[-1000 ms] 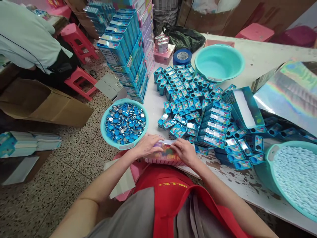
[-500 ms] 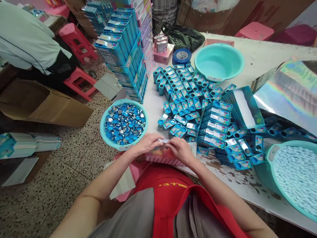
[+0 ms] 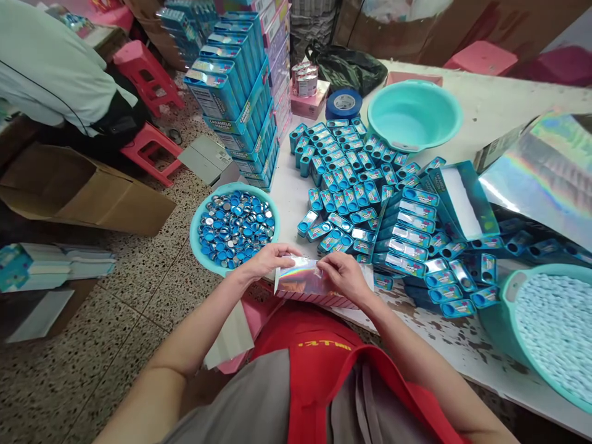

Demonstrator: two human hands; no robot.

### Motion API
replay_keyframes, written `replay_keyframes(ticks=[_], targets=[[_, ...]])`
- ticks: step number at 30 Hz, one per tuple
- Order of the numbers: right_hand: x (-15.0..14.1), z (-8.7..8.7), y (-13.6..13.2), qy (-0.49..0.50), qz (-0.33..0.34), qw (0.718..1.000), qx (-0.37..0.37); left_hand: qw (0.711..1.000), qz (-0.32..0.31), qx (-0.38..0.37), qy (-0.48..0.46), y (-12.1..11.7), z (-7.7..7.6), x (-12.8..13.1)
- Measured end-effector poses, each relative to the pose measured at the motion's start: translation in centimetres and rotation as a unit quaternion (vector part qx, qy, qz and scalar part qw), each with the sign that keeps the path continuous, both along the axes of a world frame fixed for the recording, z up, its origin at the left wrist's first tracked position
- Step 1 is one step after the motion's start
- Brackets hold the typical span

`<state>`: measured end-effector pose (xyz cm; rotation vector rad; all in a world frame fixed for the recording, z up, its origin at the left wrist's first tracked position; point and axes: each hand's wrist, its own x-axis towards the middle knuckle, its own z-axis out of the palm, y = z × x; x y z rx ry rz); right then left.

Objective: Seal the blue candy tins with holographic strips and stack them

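Note:
At the table's near edge, just in front of my red apron, lies a shiny, rainbow-reflecting cardboard piece [image 3: 303,279] with a striped near side. My left hand [image 3: 271,260] grips its upper left corner, thumb and fingers closed there. Over its right half, my right hand [image 3: 343,277] is closed in a pinch at the far edge; the fingertips partly hide what they hold. Beyond my hands stand many small blue tins [image 3: 342,188], packed close together. To the left, a turquoise basin [image 3: 197,250] holds blue and silver round caps [image 3: 235,228].
Stacked blue display boxes [image 3: 245,111] rise at the back left. An empty turquoise basin [image 3: 416,117] stands behind the tins. Right of me are reflective sheets [image 3: 546,179] and a basin of pale blue pieces [image 3: 555,333]. A person [image 3: 55,68] sits at the far left.
My hands have moved apart; the left has shifted left and slightly up, the right a little to the right. More of the shiny cardboard shows between them. The view has shifted slightly.

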<state>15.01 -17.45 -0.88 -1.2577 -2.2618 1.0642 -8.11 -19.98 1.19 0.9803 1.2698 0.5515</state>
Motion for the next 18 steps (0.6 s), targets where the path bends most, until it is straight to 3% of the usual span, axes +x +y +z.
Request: replay_keyframes(ticks=[3, 7, 13, 18], targets=[[0.1, 0.2, 0.3, 0.004, -0.001, 1.000, 0.004, 1.000, -0.007, -0.007, 0.026, 0.0, 0.2, -0.2], [-0.3, 0.5, 0.5, 0.003, 0.001, 1.000, 0.009, 0.991, -0.021, 0.032, 0.132, 0.3, 0.9, -0.3], [-1.0, 1.4, 2.0, 0.028, 0.023, 0.999, 0.009, 0.928, -0.048, 0.120, 0.350, 0.2, 3.2, -0.6], [-1.5, 2.2, 4.3, 0.010, 0.041, 0.999, 0.016, 0.903, -0.027, 0.172, 0.393, 1.0, 3.2, -1.9]])
